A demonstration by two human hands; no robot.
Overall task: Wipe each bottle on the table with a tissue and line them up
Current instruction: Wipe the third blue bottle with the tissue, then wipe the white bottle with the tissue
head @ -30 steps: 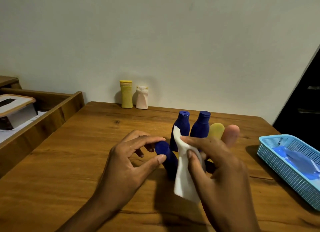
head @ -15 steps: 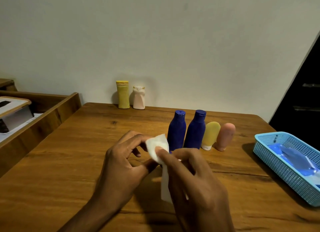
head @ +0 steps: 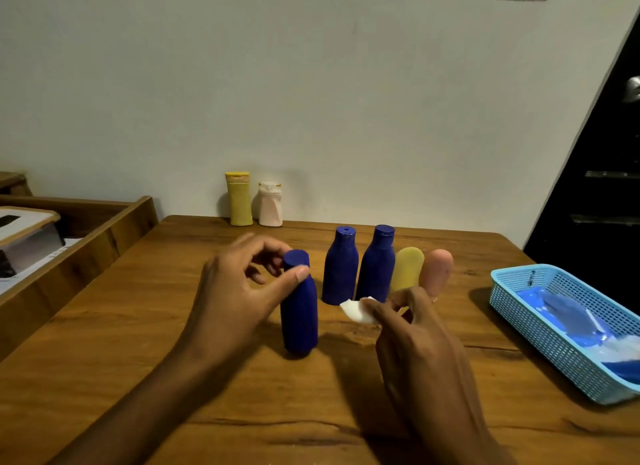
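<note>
A dark blue bottle [head: 300, 315] stands upright on the wooden table [head: 138, 326]. My left hand [head: 239, 291] pinches its cap between thumb and fingers. My right hand [head: 415, 340] pinches a crumpled white tissue [head: 358, 312] just right of that bottle, apart from it. Behind them stand two more blue bottles [head: 340, 267] [head: 377, 265], then a yellow tube [head: 408, 268] and a pink tube [head: 437, 268] in a row. A yellow bottle [head: 239, 199] and a pale pink bottle [head: 270, 204] stand at the table's far edge by the wall.
A light blue plastic basket [head: 519, 312] with blue packets lies at the right edge. A wooden tray-like ledge [head: 104, 236] holding a white box [head: 27, 236] borders the table on the left. A dark door stands at far right.
My right hand has drawn the tissue away from the blue bottle's top to the right. The bottle, hidden by both hands before, now stands in full view with my left hand on its cap.
</note>
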